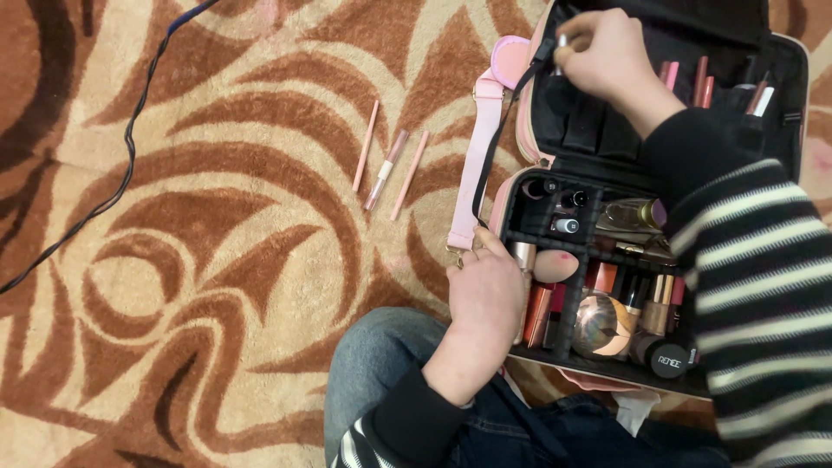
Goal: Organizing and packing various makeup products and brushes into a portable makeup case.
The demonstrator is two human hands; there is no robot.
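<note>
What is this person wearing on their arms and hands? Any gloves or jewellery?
Both hands are bare: no gloves, rings or watch show on the left hand or the right hand. Each arm wears a knitted sweater with black and off-white horizontal stripes, ending in a plain black cuff at the wrist. The right sleeve looks loose and wide.

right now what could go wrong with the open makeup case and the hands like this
The right hand pinches a slim item at the lid pockets; it could slip into the crowded compartments below. The left hand steadies the makeup case by its rim only, so the case might tip. The three loose pink sticks on the carpet could get knelt on.
</note>
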